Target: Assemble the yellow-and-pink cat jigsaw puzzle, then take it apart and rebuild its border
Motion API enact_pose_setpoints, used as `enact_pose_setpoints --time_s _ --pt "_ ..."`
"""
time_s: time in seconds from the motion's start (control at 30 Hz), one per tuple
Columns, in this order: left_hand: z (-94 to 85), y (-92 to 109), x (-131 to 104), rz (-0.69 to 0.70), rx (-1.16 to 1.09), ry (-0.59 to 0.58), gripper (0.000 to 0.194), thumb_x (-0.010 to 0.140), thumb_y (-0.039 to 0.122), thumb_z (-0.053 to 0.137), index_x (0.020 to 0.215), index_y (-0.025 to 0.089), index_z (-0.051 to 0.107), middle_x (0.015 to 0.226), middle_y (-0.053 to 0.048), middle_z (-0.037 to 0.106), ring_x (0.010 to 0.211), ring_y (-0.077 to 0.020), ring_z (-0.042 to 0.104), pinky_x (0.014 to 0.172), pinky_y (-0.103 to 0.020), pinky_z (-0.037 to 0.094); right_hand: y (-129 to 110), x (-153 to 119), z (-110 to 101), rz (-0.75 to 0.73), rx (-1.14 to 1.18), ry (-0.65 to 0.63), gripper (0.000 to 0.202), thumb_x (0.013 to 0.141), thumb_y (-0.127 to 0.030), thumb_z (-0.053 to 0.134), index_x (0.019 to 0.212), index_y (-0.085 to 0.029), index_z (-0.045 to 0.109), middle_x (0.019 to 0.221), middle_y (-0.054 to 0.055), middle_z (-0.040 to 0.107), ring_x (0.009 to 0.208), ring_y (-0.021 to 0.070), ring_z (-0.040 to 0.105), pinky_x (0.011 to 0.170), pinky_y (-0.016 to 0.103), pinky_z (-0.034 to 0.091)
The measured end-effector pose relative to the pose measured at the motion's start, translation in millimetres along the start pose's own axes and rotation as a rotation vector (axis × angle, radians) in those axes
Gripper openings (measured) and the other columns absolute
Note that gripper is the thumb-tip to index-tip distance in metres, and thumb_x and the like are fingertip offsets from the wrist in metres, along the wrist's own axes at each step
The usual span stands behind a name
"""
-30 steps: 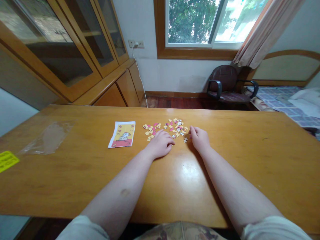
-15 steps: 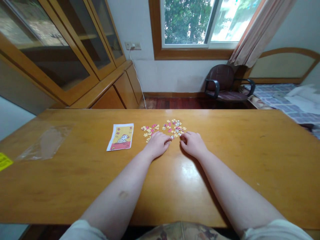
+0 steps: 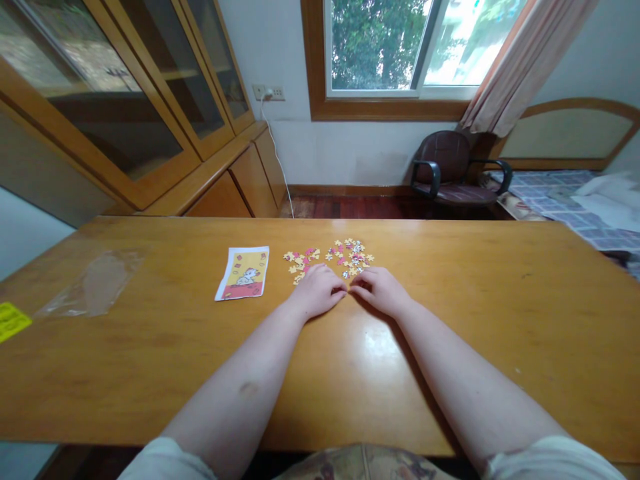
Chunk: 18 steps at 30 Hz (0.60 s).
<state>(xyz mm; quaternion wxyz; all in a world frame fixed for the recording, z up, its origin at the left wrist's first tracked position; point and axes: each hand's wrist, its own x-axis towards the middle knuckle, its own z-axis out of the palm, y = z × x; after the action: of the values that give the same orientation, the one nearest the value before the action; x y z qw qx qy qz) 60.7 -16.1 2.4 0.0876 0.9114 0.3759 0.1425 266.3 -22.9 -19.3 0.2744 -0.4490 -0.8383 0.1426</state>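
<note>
Several loose jigsaw puzzle pieces (image 3: 355, 253) in yellow, pink and white lie in a loose spread just beyond my hands. A second patch of yellow and pink pieces (image 3: 300, 259) lies to the left, partly behind my left hand (image 3: 323, 291). That hand rests on the table with its fingers curled and pressed together toward the right. Facing it, my right hand (image 3: 379, 291) has thumb and forefinger pinched. The fingertips of both hands nearly meet at the near edge of the pieces. Whatever is between them is too small or hidden to make out.
Left of the pieces lies a picture card (image 3: 243, 275) with a white animal on yellow and pink. A clear plastic bag (image 3: 97, 283) and a yellow label (image 3: 13, 321) are farther left on the wooden table (image 3: 500, 320). A chair (image 3: 447, 167) stands beyond it.
My right hand has moved left and slightly nearer to me, bringing its fingertips close to the left hand's. The left hand has shifted slightly. The view has tilted a little.
</note>
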Motion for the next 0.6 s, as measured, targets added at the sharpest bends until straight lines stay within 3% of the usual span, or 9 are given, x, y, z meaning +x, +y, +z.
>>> enact_pose_setpoints --time_s 0.17,0.3,0.43,0.53,0.6 --pt "0.5 -1 1 -0.128 0.034 0.017 0.022 0.087 0.025 0.051 0.087 0.022 0.072 0.080 -0.004 0.070 0.081 -0.0199 0.058 0.083 -0.035 0.042 2 1 -2 0.134 -0.113 0.046 0.021 0.088 -0.026 0.053 0.076 -0.019 0.068 0.073 0.004 0.068 0.068 0.0158 0.058 0.069 0.028 0.041" --pt "2.7 -4 2 -0.217 0.040 0.048 0.023 0.088 0.026 0.049 0.091 0.022 0.072 0.086 -0.004 0.071 0.086 -0.0206 0.059 0.086 -0.036 0.043 3 1 -1 0.188 -0.143 0.093 0.023 0.090 -0.028 0.051 0.079 -0.019 0.069 0.077 0.005 0.070 0.075 0.0177 0.061 0.074 0.029 0.040" --pt "10.0 -11 0 -0.399 0.132 0.178 0.032 0.087 0.034 0.050 0.113 0.021 0.065 0.120 -0.007 0.065 0.114 -0.0256 0.052 0.104 -0.042 0.035 -5 -1 -3 0.025 -0.074 0.009 0.020 0.090 -0.033 0.055 0.091 -0.021 0.070 0.092 0.005 0.072 0.090 0.0187 0.061 0.084 0.034 0.038" --pt "15.7 -14 -1 -0.493 0.210 0.180 0.045 0.087 0.040 0.048 0.127 0.021 0.057 0.140 -0.009 0.051 0.129 -0.0295 0.040 0.112 -0.047 0.024 -9 -1 -4 -0.064 -0.047 -0.091 0.021 0.090 -0.037 0.055 0.095 -0.023 0.070 0.095 0.003 0.073 0.095 0.0185 0.060 0.088 0.036 0.035" --pt "17.3 -16 -2 -0.549 0.234 0.157 0.050 0.089 0.043 0.045 0.132 0.020 0.053 0.143 -0.010 0.046 0.133 -0.0306 0.037 0.114 -0.048 0.023 -9 0 -4 -0.021 -0.062 -0.077 0.023 0.091 -0.038 0.053 0.097 -0.023 0.070 0.098 0.004 0.072 0.097 0.0189 0.059 0.089 0.037 0.034"
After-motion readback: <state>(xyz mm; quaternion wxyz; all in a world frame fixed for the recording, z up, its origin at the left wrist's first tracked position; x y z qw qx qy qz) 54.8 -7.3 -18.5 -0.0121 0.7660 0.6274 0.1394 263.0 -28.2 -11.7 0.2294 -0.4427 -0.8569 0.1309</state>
